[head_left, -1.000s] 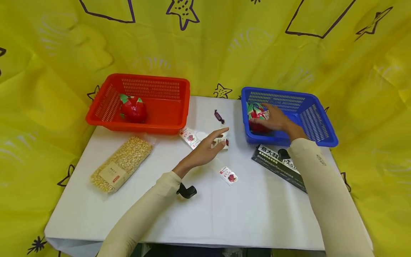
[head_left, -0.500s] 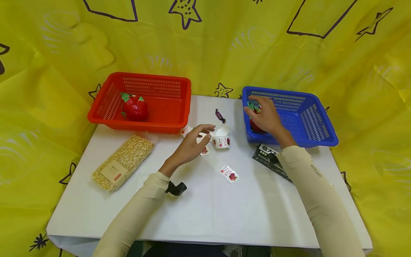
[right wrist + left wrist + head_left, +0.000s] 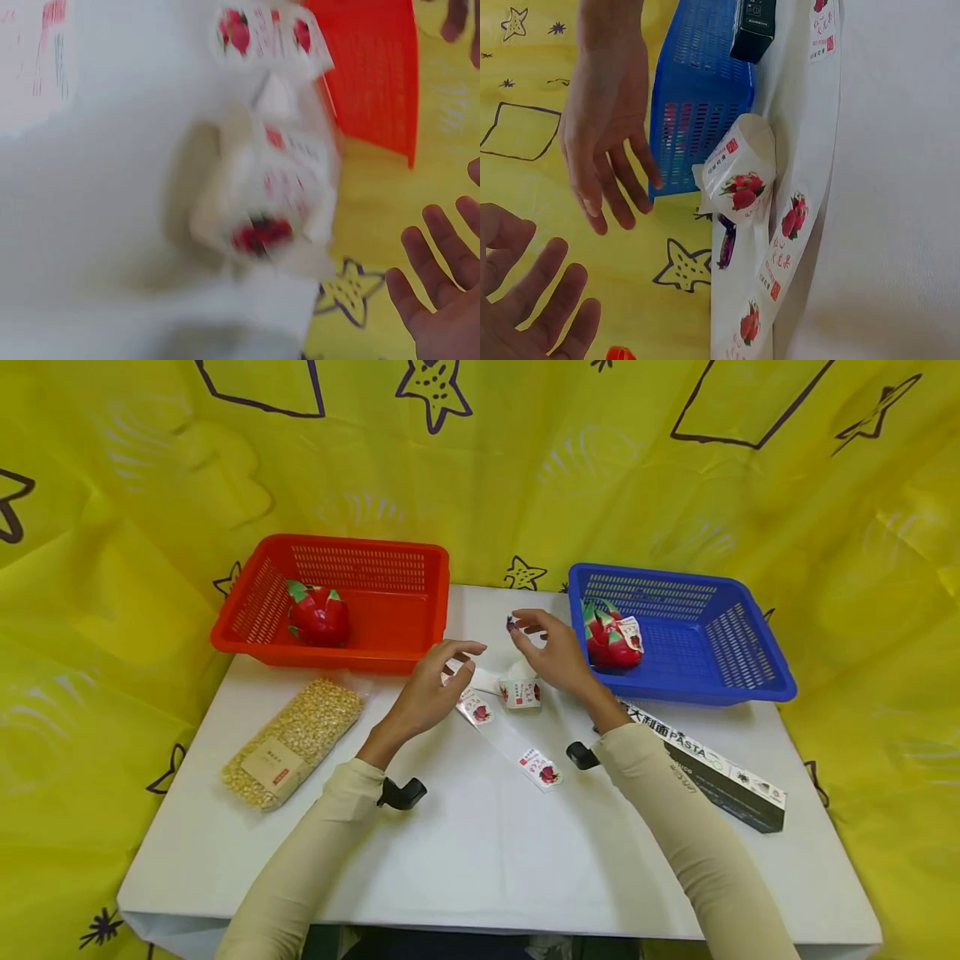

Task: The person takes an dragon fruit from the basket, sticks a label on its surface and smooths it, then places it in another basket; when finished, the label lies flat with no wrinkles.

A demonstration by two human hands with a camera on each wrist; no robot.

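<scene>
My left hand (image 3: 429, 692) hovers over the table left of a roll of dragon fruit stickers (image 3: 522, 693), fingers relaxed and holding nothing. Just behind and right of the roll is my right hand (image 3: 557, 653), also holding nothing, its fingers spread in the right wrist view. From the roll a sticker strip (image 3: 540, 768) trails across the white table. A red dragon fruit (image 3: 609, 642) with a white label stuck on it lies at the left end of the blue basket (image 3: 750, 635). Another dragon fruit (image 3: 318, 617), with no label showing, sits in the red basket (image 3: 390, 618).
A purple wrapped candy (image 3: 727, 244) lies behind the roll, mostly covered by my right hand in the head view. A bag of corn kernels (image 3: 292, 743) lies at the left. In front of the blue basket rests a black pasta box (image 3: 720, 785), partly under my right arm.
My right hand has left the dragon fruit in the blue basket and moved left to near the sticker roll. The fruit's label is now uncovered. My left hand has shifted left, away from the roll.
</scene>
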